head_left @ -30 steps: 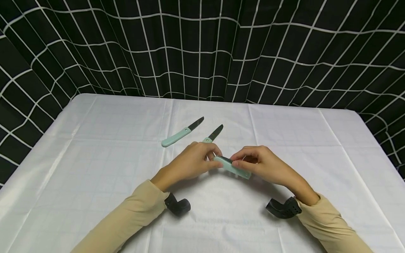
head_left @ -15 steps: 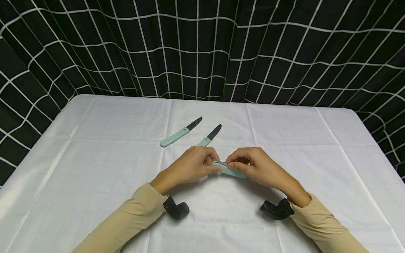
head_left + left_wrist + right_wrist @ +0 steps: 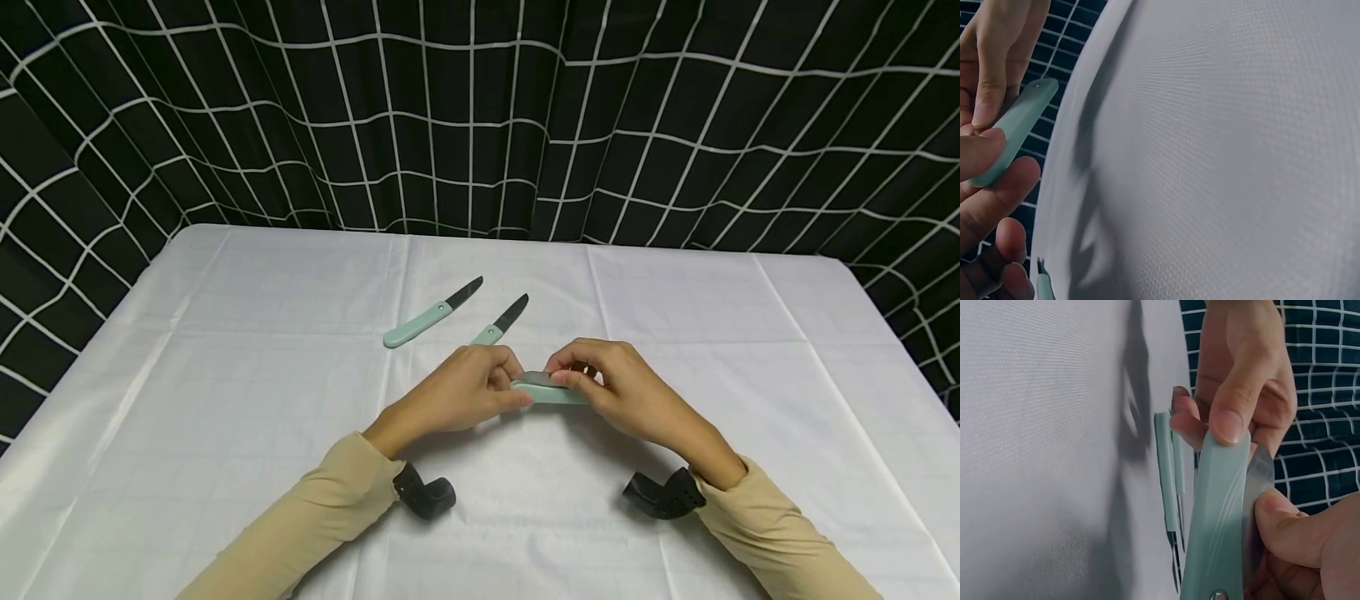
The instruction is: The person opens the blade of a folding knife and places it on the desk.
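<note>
My left hand (image 3: 467, 390) grips one end of a mint-green folding knife (image 3: 555, 394) between thumb and fingers, above the white cloth. From the other side, my right hand (image 3: 618, 385) pinches the knife's blade (image 3: 1252, 515) between thumb and fingers. The right wrist view shows that blade partly out of its slot, lying at a narrow angle along the handle (image 3: 1215, 506); a rivet shows at the near end. In the left wrist view the handle (image 3: 1019, 128) lies between the left thumb and fingers.
Two more mint-green knives, unfolded, lie beyond the hands: one farther left (image 3: 416, 326), another (image 3: 489, 334) partly behind the left hand. A white cloth (image 3: 225, 400) covers the table. Behind it hangs a black curtain (image 3: 465, 117) with white grid lines.
The held knife has turned from slanting down to the right to nearly level. Its blade now shows silvery above the handle. Both hands keep their hold, and the other knives lie still.
</note>
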Tool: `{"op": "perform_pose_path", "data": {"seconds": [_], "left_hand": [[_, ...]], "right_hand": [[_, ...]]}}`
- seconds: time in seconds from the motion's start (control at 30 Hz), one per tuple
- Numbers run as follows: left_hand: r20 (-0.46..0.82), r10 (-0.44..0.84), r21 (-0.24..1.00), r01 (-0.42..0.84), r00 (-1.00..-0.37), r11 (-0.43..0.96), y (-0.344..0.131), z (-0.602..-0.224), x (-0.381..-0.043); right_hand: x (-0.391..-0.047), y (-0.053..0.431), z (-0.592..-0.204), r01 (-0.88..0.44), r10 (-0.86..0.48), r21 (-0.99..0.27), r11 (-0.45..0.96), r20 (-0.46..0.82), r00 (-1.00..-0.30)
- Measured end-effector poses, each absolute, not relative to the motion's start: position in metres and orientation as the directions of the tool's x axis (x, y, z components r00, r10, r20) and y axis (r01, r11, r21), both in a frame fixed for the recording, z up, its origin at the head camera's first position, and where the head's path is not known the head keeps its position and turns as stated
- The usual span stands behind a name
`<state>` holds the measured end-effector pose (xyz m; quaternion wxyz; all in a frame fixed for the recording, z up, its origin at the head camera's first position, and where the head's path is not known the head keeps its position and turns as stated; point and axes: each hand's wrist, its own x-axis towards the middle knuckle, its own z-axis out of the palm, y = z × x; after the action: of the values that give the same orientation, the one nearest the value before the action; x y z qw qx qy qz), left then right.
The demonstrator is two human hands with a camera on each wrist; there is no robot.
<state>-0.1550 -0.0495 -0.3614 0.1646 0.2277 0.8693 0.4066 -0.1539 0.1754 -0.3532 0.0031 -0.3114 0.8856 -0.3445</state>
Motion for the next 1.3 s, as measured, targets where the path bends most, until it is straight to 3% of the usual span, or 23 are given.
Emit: {"op": "perform_pose_path", "data": {"seconds": [0.43, 0.97, 1.3], "left_hand": [[-0.106, 0.518, 0.76, 0.267, -0.849, 0.592, -0.0508, -0.3624, -0.1545], [-0.076, 0.559, 0.76, 0.314, -0.826, 0.568, -0.049, -0.3654, -0.1532], [-0.084, 0.563, 0.788, 0.291, -0.822, 0.542, -0.0502, -0.3631, -0.1537]], "right_hand": [[-0.1541, 0.1747, -0.3554, -0.49, -0.565, -0.67, 0.558, 0.125, -0.815], [-0.1517, 0.1709, -0.3569, -0.52, -0.582, -0.644, 0.561, 0.14, -0.801], [-0.148, 0.1687, -0.3561, -0.605, -0.584, -0.568, 0.558, 0.25, -0.773]]}}
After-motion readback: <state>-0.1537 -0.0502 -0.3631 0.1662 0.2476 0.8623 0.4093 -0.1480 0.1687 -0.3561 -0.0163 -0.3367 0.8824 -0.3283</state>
